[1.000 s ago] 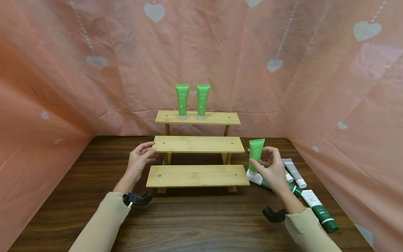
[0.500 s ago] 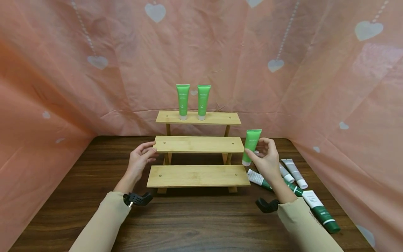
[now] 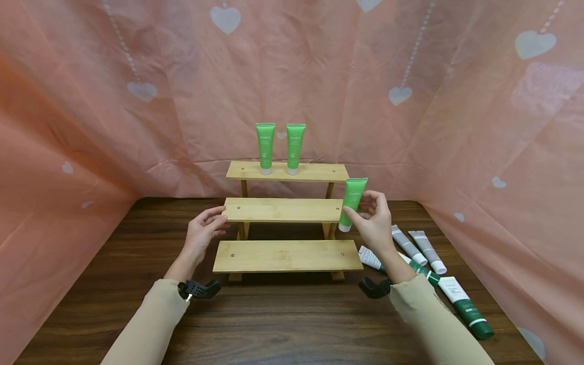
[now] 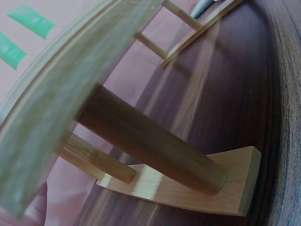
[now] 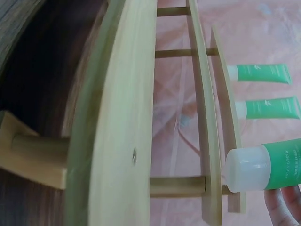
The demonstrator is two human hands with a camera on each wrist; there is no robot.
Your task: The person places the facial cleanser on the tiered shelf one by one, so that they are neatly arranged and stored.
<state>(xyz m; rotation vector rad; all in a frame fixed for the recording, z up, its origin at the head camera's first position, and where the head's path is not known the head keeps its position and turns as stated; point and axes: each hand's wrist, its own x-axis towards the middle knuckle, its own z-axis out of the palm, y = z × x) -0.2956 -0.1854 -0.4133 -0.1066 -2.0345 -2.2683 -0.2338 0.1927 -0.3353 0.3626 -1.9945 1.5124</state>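
My right hand (image 3: pixel 376 220) pinches a light green squeeze tube (image 3: pixel 353 200) between thumb and fingers, its white cap down and its body slightly tilted. In the head view this tube overlaps the right end of the middle shelf (image 3: pixel 287 209) of a three-step bamboo stand. The right wrist view shows its cap (image 5: pixel 249 168) close up beside the stand. At the left end of the same shelf, the fingertips of my left hand (image 3: pixel 203 228) hold the board's edge. Two matching green tubes, a left one (image 3: pixel 265 147) and a right one (image 3: pixel 295 147), stand upright on the top shelf (image 3: pixel 319 172).
On the dark wood table (image 3: pixel 274 319), right of the stand, lie two grey tubes (image 3: pixel 426 251) and several white-and-green tubes (image 3: pixel 465 306). The stand's bottom shelf (image 3: pixel 287 256) is nearest to me. Pink cloth (image 3: pixel 182 126) with hearts surrounds the table.
My right hand has carried the green tube left and upward, from over the lying tubes to the middle shelf's right end. My left hand has stayed at the shelf edge.
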